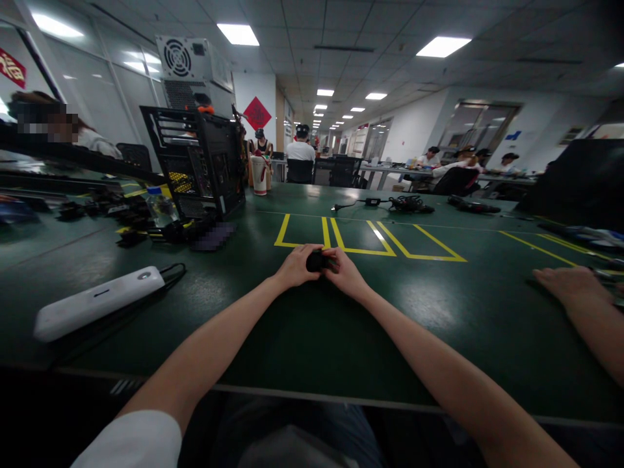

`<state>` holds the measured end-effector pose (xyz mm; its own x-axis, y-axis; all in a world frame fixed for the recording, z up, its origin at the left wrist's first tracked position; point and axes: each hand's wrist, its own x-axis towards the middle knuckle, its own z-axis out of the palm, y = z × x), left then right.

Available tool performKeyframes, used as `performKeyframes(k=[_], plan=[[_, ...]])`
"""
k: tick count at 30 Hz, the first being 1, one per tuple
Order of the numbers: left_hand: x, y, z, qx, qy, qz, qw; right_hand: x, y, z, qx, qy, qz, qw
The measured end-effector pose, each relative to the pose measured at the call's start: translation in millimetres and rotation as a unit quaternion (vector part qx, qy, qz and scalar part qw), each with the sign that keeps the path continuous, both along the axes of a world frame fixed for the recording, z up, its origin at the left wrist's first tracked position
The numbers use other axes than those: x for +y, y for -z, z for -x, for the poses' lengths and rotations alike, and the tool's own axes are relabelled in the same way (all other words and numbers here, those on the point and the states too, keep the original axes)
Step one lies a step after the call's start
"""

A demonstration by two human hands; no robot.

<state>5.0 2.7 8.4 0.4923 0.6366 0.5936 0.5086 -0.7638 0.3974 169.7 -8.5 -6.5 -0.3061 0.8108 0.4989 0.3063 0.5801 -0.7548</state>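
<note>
A small, dark, rounded object (316,261) is held between my two hands above the green tabletop (312,338); its kind cannot be made out. From the left, my left hand (295,265) closes its fingers and thumb around it. My right hand (344,273) grips its right side with bent fingers. Just beyond the hands, yellow tape outlines (363,251) mark the table. Parts of the dark object are covered by the fingers.
To the left lies a white elongated device (100,302) with a black cord. Behind it stand an open computer case (195,159), a plastic bottle (160,207) and a paper cup (260,175). Coiled black cables (409,204) lie farther back. Another person's hand (575,286) rests at right.
</note>
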Motion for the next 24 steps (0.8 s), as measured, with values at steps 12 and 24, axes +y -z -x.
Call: performKeyframes(k=[12,24], plan=[[4,0.8,0,-0.007,0.0,0.009,1.0,-10,-6.3,-1,-0.111,0.054,-0.085,0.989],[4,-4.3,3,-0.007,0.01,0.055,0.998,-11,-5.5,-2,-0.15,0.035,-0.087,0.984]])
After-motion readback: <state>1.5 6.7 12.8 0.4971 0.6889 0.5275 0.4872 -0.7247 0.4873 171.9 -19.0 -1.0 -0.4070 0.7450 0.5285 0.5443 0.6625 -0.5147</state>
